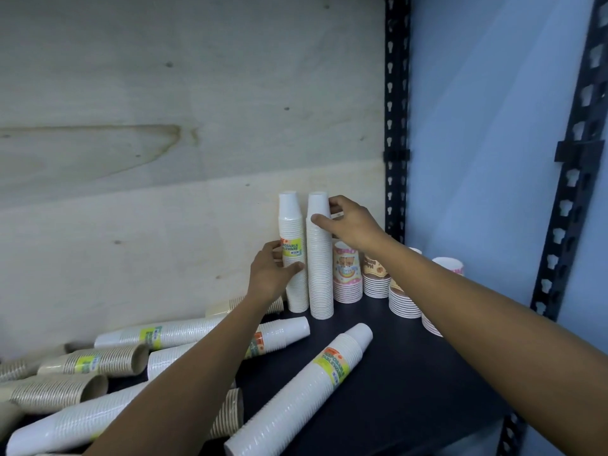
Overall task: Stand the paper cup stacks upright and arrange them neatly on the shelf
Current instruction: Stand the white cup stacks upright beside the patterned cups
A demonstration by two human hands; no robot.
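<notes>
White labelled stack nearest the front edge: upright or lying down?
Lying down. The white labelled stack rests on its side across the dark shelf, base pointing toward the back.

- The left hand (268,274) covers the left edge of the label (292,247) on the labelled upright stack (293,291); the label's small print is unreadable.
- The right hand's (352,225) fingers (334,203) are partly hidden behind the plain upright stack (319,274).
- The right forearm (460,301) hides parts of the short printed stacks (347,278).
- The left forearm (210,357) hides the middle of a lying white stack (286,332).
- The brown lying stacks (56,393) are cut off by the left edge.
</notes>
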